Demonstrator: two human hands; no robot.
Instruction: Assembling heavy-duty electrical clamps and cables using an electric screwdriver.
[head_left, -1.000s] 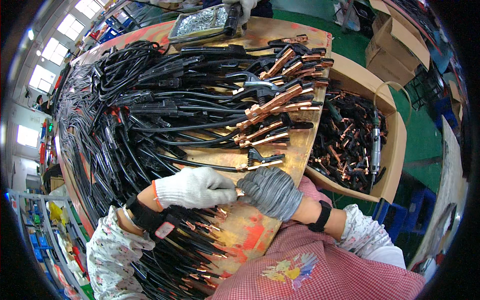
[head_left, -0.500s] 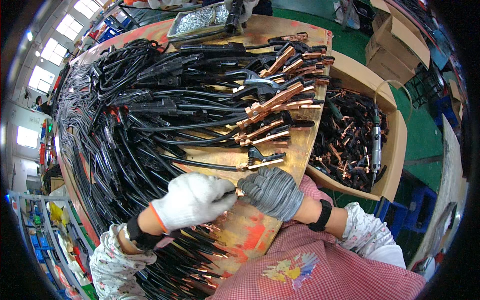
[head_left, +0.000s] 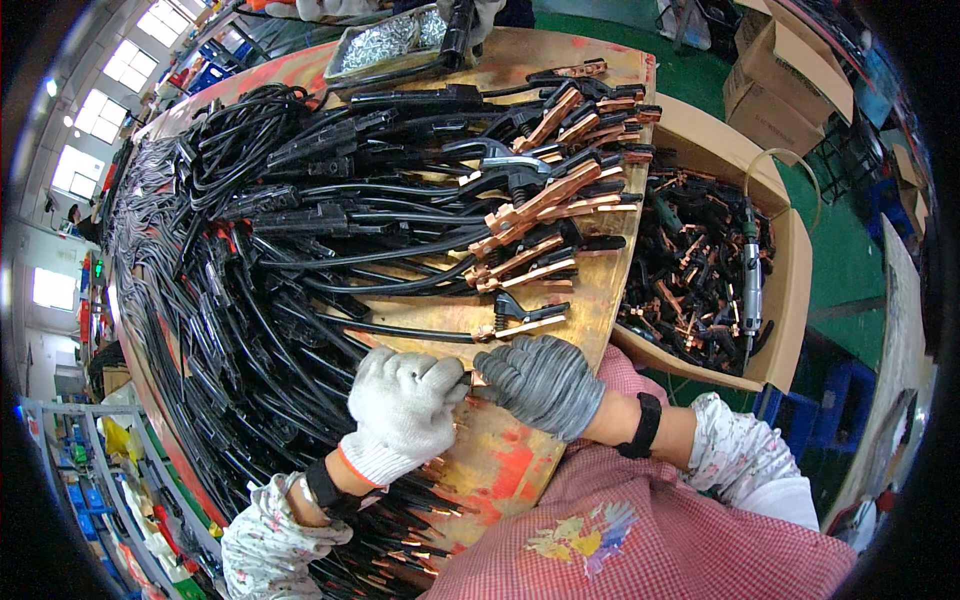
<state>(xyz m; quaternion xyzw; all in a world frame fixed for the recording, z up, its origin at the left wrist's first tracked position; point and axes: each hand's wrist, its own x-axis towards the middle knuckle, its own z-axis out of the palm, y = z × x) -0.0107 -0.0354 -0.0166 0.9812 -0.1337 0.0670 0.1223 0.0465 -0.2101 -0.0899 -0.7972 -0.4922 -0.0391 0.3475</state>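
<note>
My left hand [head_left: 405,408], in a white knit glove, is closed at the near edge of the wooden table. Right beside it my right hand [head_left: 540,388], in a grey striped glove, is curled shut. A small dark and copper-coloured piece [head_left: 477,380] shows between their fingertips; the gloves hide the rest. Just beyond the hands lies a black cable [head_left: 400,330] ending in a copper-jawed clamp [head_left: 520,318]. Farther back are several more cables with copper clamps [head_left: 540,205]. Bare copper cable ends [head_left: 425,510] lie below my left hand.
A cardboard box [head_left: 790,300] full of loose clamp parts stands at the right, with a silver power screwdriver [head_left: 751,285] over it. A tray of small metal parts [head_left: 385,45] sits at the far edge, near another person's gloved hand [head_left: 485,18]. Black cables [head_left: 240,300] cover the table's left.
My left hand has turned more upright, its wrist shifting right and its fingers still meeting my right hand's. The right hand stays nearly in place. The view has shifted slightly.
</note>
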